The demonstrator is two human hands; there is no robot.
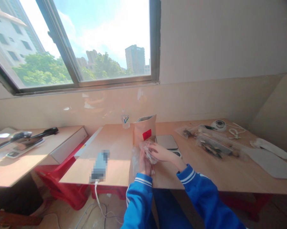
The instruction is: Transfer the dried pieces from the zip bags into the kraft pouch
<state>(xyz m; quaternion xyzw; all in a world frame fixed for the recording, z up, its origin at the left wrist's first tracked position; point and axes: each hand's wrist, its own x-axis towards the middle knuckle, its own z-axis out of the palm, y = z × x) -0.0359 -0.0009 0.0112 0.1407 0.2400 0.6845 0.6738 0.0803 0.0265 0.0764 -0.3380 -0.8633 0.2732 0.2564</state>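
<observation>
In front of me, close to the table's front edge, both hands are closed on a crinkled clear plastic bag (151,156). My left hand (144,163) grips it from the left and below. Over its top and right side, my right hand (162,153) curls with bent fingers. What the bag contains is too unclear to name. Just behind my hands stands an upright brown paper bag (138,133) with a red label (147,134), its top open. To its right lies a flat kitchen scale (167,142), partly behind my right wrist.
A phone (100,165) on a white cable (97,194) lies to the left. A clear bottle (125,121) stands by the wall. Several plastic packets (212,144), a white camera-like device (219,125) and a white sheet (272,162) lie right. Red stools (69,184) stand below.
</observation>
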